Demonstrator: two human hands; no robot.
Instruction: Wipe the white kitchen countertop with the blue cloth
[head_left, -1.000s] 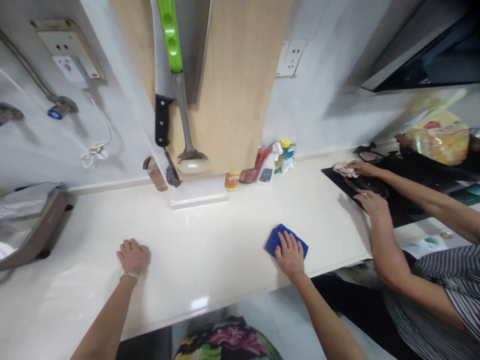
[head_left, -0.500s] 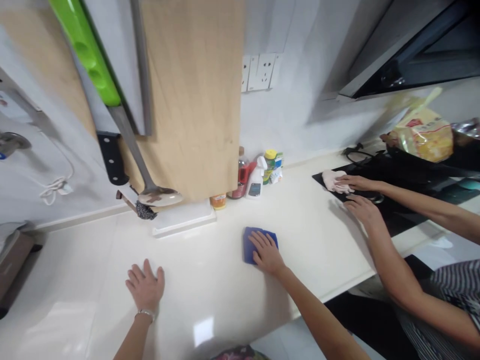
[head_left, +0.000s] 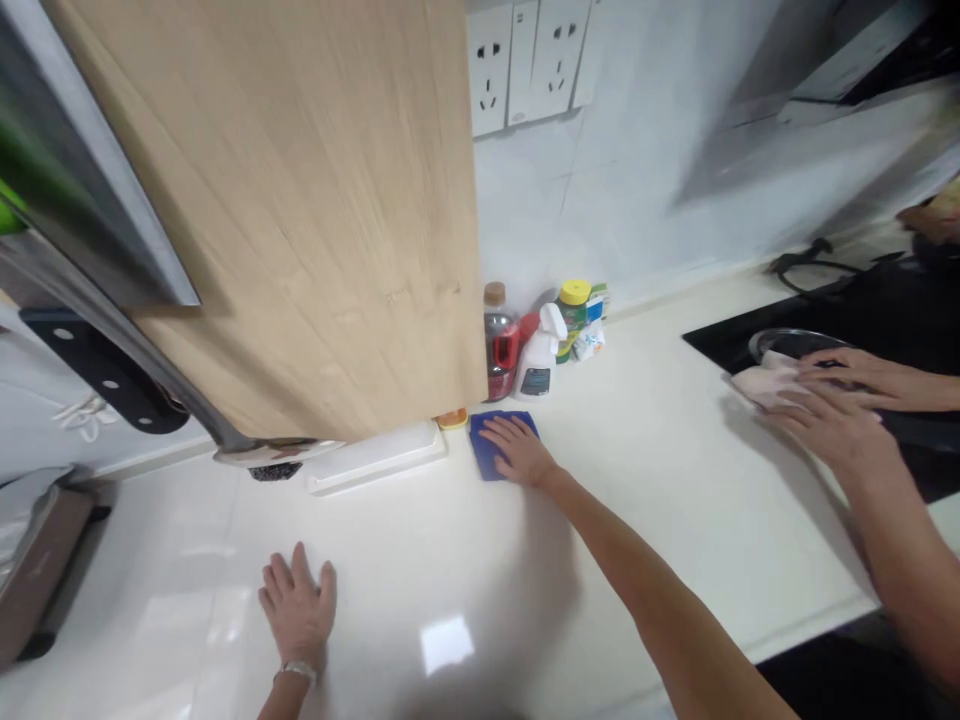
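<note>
In the head view, we see the right hand (head_left: 519, 450) lying flat, fingers slightly spread, on top of a blue cloth (head_left: 486, 464); it presses the cloth down rather than clasping it. The cloth lies toward the back edge of the table (head_left: 637, 500), just in front of a spray bottle (head_left: 537, 362) and a red-labelled bottle (head_left: 500, 345), with an orange jar (head_left: 453, 419) close by its left corner. We see the left hand (head_left: 298, 612) open, palm down and holding nothing, nearer the table's front edge.

Our main worry is the crowding at the back edge. If the right hand pushes deeper, the cloth could knock the spray bottle, which looks light enough to tip into the yellow-lidded jar (head_left: 574, 293). A push to the left could jam the orange jar against the white base (head_left: 379, 462), or catch the cloth on its corner. The board (head_left: 322, 200) hides part of that corner, so we might misjudge the gap. With only the palm pressing, the cloth could also bunch or slip.

At the table's right end, another person's hands (head_left: 844, 425) work a pale cloth (head_left: 761, 383) beside the hob (head_left: 701, 340); a wide sweep that way could bump them.
</note>
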